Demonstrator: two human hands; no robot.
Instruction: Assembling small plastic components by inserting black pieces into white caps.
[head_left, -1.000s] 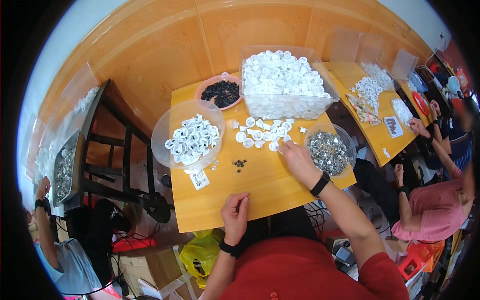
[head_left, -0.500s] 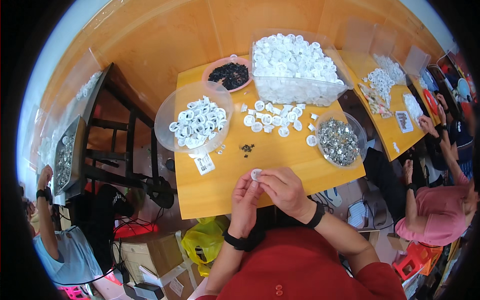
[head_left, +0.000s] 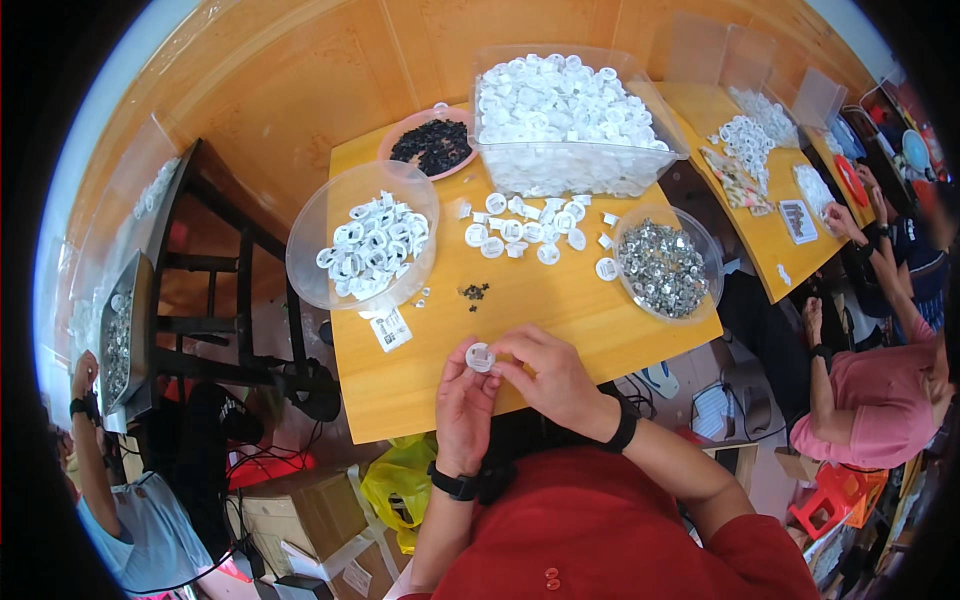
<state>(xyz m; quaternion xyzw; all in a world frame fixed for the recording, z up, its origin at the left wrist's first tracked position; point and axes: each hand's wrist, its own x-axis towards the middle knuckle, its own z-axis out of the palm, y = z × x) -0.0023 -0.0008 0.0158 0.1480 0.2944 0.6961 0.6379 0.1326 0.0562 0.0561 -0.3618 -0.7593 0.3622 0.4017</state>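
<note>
- Since the earlier pictures the right hand (head_left: 548, 375) has come back from the loose white pieces by the far side of the table and now meets the left hand (head_left: 462, 405) over the near edge, with a small white round cap (head_left: 481, 357) between them.
- The left hand pinches the cap at its fingertips, face up, probably so its open side is reachable; the right hand's fingers are curled narrow against the cap's right rim (whether they also hold a smaller part I cannot tell).
- The cap sits just above the near edge of the yellow table (head_left: 420, 385), close to the body where both hands can work on it.
- The supplies are ranged in an arc within arm's reach: a clear round bowl of white caps (head_left: 368, 247) at the left edge, a pink dish of small black parts (head_left: 433, 145) at the far left corner, a big clear tub of white pieces (head_left: 567, 115) along the far edge, and a clear bowl of small metal parts (head_left: 662, 268) at the right edge.
- Loose white caps (head_left: 520, 232) lie scattered mid-table, and a little heap of black bits (head_left: 474, 292) lies nearer the hands.
- Other people sit at a neighbouring table to the right; their hands are well apart from these.
</note>
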